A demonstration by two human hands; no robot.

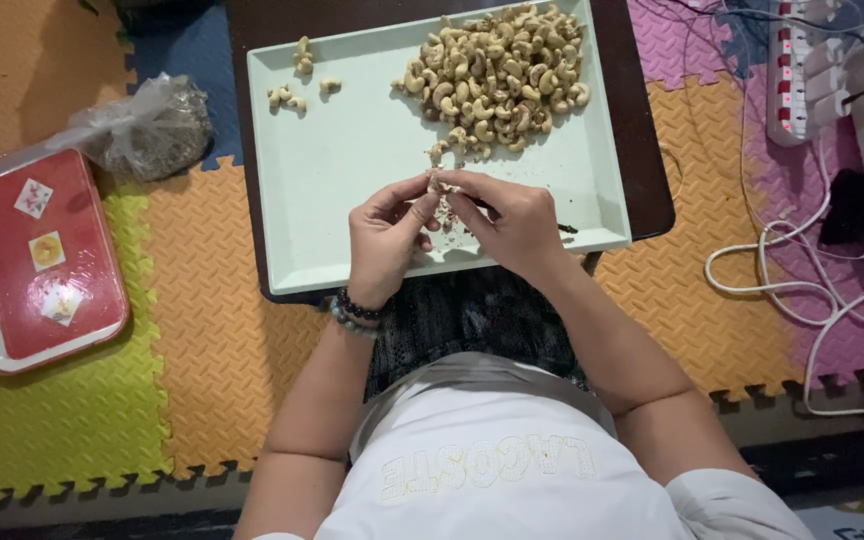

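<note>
Fingers: both hands meet over the near half of the tray; left hand and right hand pinch one small cashew between thumb and fingertips, fingers narrow, curled in.
Nut: held at the fingertips, just above the tray floor, brown skin bits showing at it.
Step done well (judgement): looks like skin-peeling; keep the pinch light so the kernel doesn't snap, roll w/ thumbs, stay low over the tray so flakes drop inside.
Flakes: brown skin crumbs just under the fingers; a few more right of the right hand, near the tray rim.
Tray: pale green, rectangular, on a dark low table.
Unpeeled pile: big cashew heap beyond the fingers, toward the far right corner.
Small group: few nuts beyond and left of the fingers, well apart from the heap.
Wrist: dark bead bracelet on the left.
Packages: clear plastic bag, knotted, brownish contents, far left of the fingers on the foam mat.
Labels: red tray w/ white rim, further left; three small square stickers on it, white/yellow.
Right side: white power strip and white cables, well apart.
</note>
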